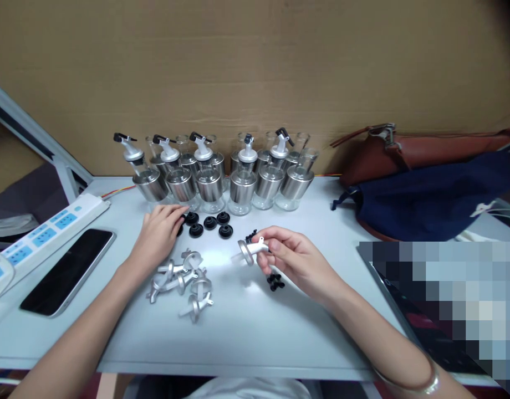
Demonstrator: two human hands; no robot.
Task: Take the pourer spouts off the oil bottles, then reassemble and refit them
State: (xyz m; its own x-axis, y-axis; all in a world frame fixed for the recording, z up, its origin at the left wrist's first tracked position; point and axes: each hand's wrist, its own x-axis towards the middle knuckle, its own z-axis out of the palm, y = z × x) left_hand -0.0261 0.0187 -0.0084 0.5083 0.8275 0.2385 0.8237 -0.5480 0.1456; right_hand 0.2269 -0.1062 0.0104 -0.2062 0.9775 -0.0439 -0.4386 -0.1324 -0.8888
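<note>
My right hand [294,257] pinches a silver pourer spout [249,252] above the table, its round flange and clear tube pointing left. My left hand [161,230] is at the left end of a group of black rubber stoppers [195,230]. Its fingers are closed around one black stopper [180,228], mostly hidden by them. In front of the left hand lies a loose pile of silver pourer spouts [182,281]. Small black caps [275,281] lie under the right hand. Behind stand glass bottles with steel sleeves [243,187], several fitted with silver pourers.
To the left are a white power strip [42,235] and a black phone [67,271]. A brown bag [438,152] and dark blue cloth [425,194] lie at the right, above a dark, partly pixelated device [408,302]. A cardboard wall [238,66] closes off the back.
</note>
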